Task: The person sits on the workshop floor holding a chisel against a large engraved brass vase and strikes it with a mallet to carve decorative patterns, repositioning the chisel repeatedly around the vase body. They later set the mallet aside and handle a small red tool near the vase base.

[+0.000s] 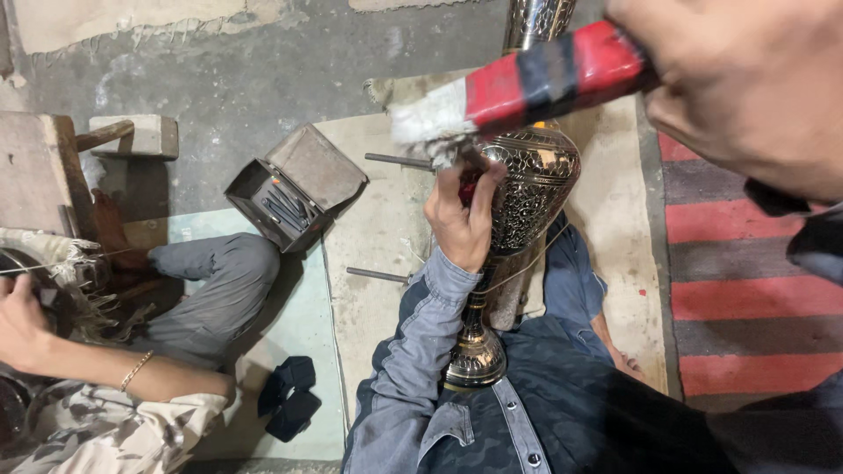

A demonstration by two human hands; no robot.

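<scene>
We see the floor of grey concrete, with a pale mat spread over it and a red-striped rug at the right. On the mat, lying across our lap, is a tall engraved metal vase, its round foot toward our body and its neck pointing away. Our left hand rests against the side of the vase's belly, its grip closed around a small dark-red tool pressed to the engraved surface. Our right hand is raised close to the camera, its grip wrapped tight on a red-and-black taped handle whose frayed white end hangs just above the vase. Left of the vase sits an open metal box holding several dark, slender tools; we cannot tell them apart. Another person sits at the far left, one arm with a gold bracelet.
</scene>
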